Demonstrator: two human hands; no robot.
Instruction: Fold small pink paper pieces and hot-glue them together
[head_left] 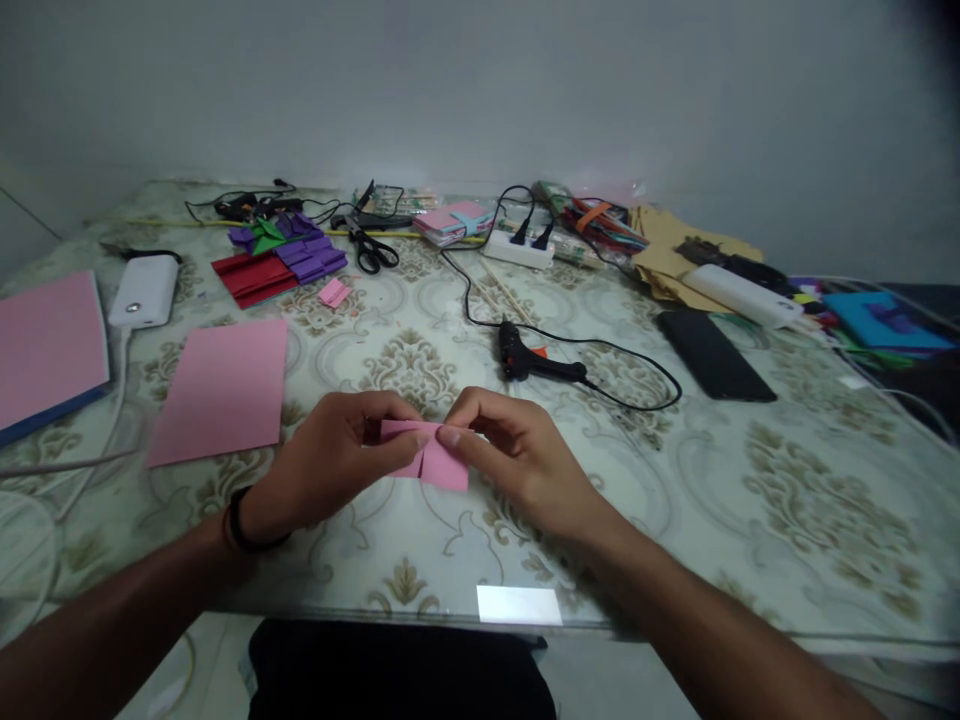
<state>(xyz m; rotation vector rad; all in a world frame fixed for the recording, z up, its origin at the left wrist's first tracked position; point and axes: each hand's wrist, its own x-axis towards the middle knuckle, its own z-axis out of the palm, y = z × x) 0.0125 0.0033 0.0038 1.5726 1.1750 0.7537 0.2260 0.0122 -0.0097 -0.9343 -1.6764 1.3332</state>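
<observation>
Near the middle front of the table, both hands pinch a small piece of pink paper that has a dark slit or gap running up from its lower edge. My left hand grips its left part between thumb and fingers. On its upper right part, my right hand is closed with thumb and forefinger. The two thumbs almost meet at the top. Fingers hide the back of the paper. A pink sheet lies flat to the left of my left hand. Beyond my right hand rests a black glue gun with its cord.
Folded red paper, purple paper and scissors lie at the back left. A power strip with plugs stands at the back. A phone lies right. White power banks trail cables. A pink pad sits far left.
</observation>
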